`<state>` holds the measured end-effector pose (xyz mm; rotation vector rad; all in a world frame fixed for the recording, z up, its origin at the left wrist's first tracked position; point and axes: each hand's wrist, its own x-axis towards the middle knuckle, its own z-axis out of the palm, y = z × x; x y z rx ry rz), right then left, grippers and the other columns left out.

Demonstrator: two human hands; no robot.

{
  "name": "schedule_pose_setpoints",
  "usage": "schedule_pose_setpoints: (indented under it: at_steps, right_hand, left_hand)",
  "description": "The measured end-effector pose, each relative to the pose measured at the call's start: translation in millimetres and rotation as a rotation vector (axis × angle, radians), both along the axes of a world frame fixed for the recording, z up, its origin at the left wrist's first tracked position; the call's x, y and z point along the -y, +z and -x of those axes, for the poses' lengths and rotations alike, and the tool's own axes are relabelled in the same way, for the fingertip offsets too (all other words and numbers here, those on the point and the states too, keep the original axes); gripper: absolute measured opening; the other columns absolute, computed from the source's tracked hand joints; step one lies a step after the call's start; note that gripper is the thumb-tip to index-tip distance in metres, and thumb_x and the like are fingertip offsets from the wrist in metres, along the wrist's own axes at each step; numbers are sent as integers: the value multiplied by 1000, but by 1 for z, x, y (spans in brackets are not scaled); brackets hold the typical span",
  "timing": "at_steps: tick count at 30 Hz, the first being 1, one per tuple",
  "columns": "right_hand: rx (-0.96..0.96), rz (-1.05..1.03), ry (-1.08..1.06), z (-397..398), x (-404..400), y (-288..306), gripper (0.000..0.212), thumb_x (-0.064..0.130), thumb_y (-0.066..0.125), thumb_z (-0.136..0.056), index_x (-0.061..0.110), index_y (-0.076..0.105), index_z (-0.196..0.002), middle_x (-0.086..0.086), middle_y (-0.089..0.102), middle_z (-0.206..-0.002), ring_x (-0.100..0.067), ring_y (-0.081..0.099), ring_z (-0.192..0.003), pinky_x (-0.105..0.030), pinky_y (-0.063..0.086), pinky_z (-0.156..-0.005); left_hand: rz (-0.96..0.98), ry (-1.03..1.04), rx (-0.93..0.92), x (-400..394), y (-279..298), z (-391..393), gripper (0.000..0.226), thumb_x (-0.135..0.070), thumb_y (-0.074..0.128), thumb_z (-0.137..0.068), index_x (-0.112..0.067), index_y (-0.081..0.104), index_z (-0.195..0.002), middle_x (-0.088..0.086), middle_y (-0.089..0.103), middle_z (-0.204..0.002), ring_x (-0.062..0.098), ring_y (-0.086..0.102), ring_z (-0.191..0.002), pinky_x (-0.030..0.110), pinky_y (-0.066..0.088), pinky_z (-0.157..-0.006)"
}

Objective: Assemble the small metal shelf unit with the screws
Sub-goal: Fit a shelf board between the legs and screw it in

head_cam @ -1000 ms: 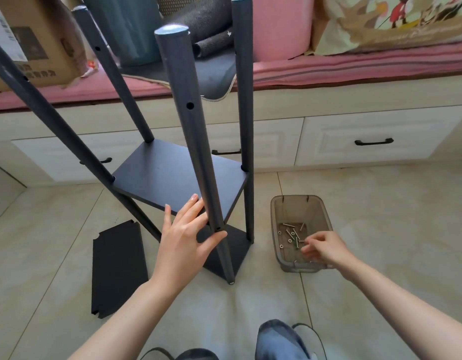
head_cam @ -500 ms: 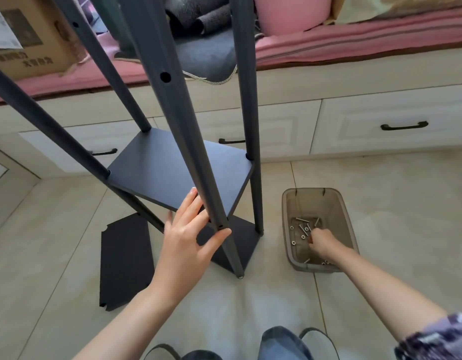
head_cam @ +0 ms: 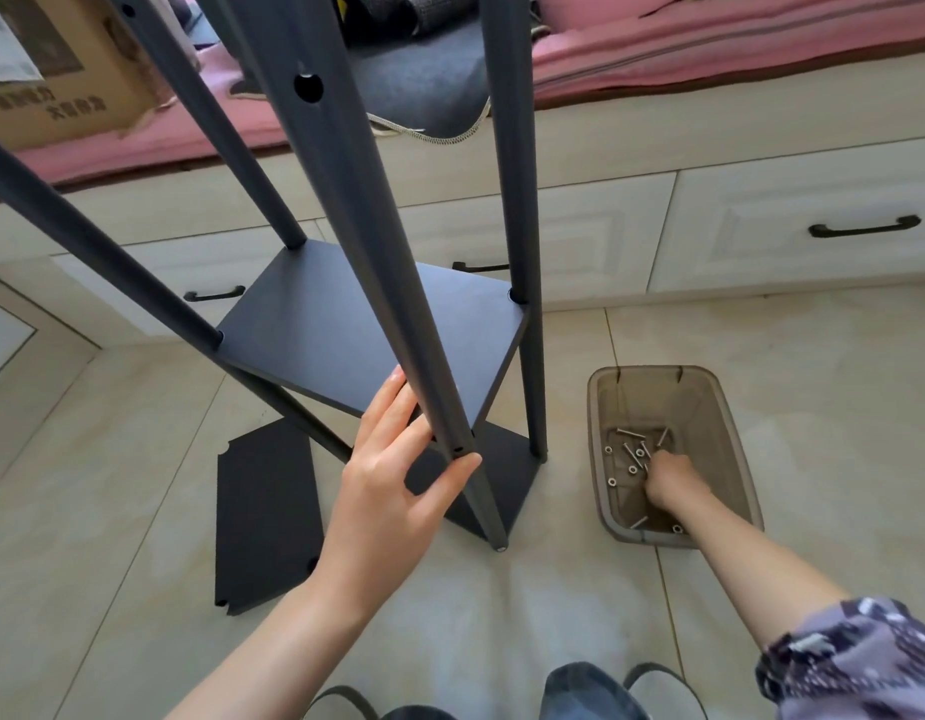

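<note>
The dark grey shelf unit stands on the tiled floor, with a middle shelf (head_cam: 366, 324) and a bottom shelf (head_cam: 507, 475) fixed between upright poles. My left hand (head_cam: 392, 480) steadies the near pole (head_cam: 346, 200). The pole lies in the fork between my thumb and straight fingers, just beside a screw hole. My right hand (head_cam: 668, 480) reaches down into a translucent grey bin (head_cam: 598, 407). Its fingertips are among the loose screws (head_cam: 629, 449) and washers. The fingertips are hidden, so a held screw cannot be made out.
A loose dark shelf panel (head_cam: 265, 517) lies flat on the floor left of the unit. White drawers (head_cam: 813, 262) with black handles run along the back under a pink cushioned bench holding a cardboard box (head_cam: 60, 80). My knees (head_cam: 590, 688) are at the bottom edge.
My right hand has gone from the bin's near rim down to the screws at its bottom. The view has moved closer and lower. My left hand stays on the near pole.
</note>
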<state>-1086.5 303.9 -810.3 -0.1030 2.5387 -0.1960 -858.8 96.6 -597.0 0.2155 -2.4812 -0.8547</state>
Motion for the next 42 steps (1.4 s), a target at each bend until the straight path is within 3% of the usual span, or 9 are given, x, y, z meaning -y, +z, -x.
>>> schedule_pose_setpoints:
  at_steps: [5, 9, 12, 15, 17, 21, 25, 31, 42]
  right_hand:
    - [6, 7, 14, 0, -8, 9, 30, 11, 48, -95, 1, 59, -121, -20, 61, -126, -34, 61, -115, -34, 50, -90]
    - [-31, 86, -16, -10, -14, 51, 20, 16, 58, -94, 1, 60, -108, -21, 64, -116, -36, 63, -107, -32, 47, -79]
    - [-93, 298, -61, -31, -13, 102, 15, 18, 66, -89, 5, 61, -84, -13, 70, -88, -29, 66, -90, -27, 41, -63]
    - [-111, 617, -76, -73, -3, 159, 4, 16, 65, -88, 15, 67, -85, 2, 69, -66, -3, 63, -58, -14, 40, -46]
    - [-84, 830, -36, -105, 6, 192, 3, 17, 67, -91, 17, 69, -88, 4, 69, -65, 2, 62, -53, -7, 41, -47]
    - [-41, 1067, 60, -150, 25, 236, 6, 22, 70, -90, 16, 72, -89, 4, 73, -70, -6, 67, -59, -15, 51, -56]
    - [-43, 1073, 86, -170, 39, 251, 8, 21, 70, -90, 14, 73, -89, 1, 72, -68, -8, 67, -56, -16, 51, -54]
    - [-80, 1013, 115, -171, 53, 253, 11, 23, 70, -90, 12, 75, -89, 1, 71, -67, -9, 67, -56, -16, 49, -52]
    - [-64, 1025, 67, -163, 55, 251, 12, 18, 69, -90, 13, 77, -82, -2, 72, -66, -14, 68, -57, -20, 50, -56]
  left_hand:
    - [-1, 5, -6, 1, -3, 1, 50, -29, 69, -87, -38, 50, -132, -20, 39, -152, 13, 28, -150, 22, 24, -120]
    - [-25, 28, -3, 1, -4, 0, 50, -31, 69, -87, -28, 55, -135, -2, 48, -152, 18, 31, -149, 35, 32, -119]
    - [-57, 54, 6, 0, -3, 1, 50, -25, 75, -86, -18, 63, -133, 1, 52, -149, 17, 31, -149, 44, 37, -117]
    - [-53, 84, -12, -5, -3, 3, 49, -17, 79, -85, -13, 66, -131, 1, 53, -147, 17, 33, -148, 42, 38, -117]
    - [-41, 77, -9, -5, -2, 4, 50, -18, 79, -85, -13, 65, -133, 0, 51, -149, 15, 31, -149, 39, 36, -118]
    - [33, 53, 30, 1, -1, 3, 53, -27, 77, -87, -15, 61, -137, -2, 45, -154, 11, 25, -150, 30, 29, -119]
    - [65, 46, 79, 3, 0, 1, 58, -30, 75, -88, -18, 57, -142, -2, 43, -155, 9, 21, -151, 22, 23, -116]
    - [82, 62, 73, 4, -3, 3, 66, -24, 77, -87, -19, 49, -147, -2, 40, -157, 7, 17, -150, 26, 20, -115]
    - [76, 46, 45, 4, -5, 3, 61, -29, 74, -89, -15, 53, -145, 2, 43, -156, 16, 24, -152, 30, 29, -114]
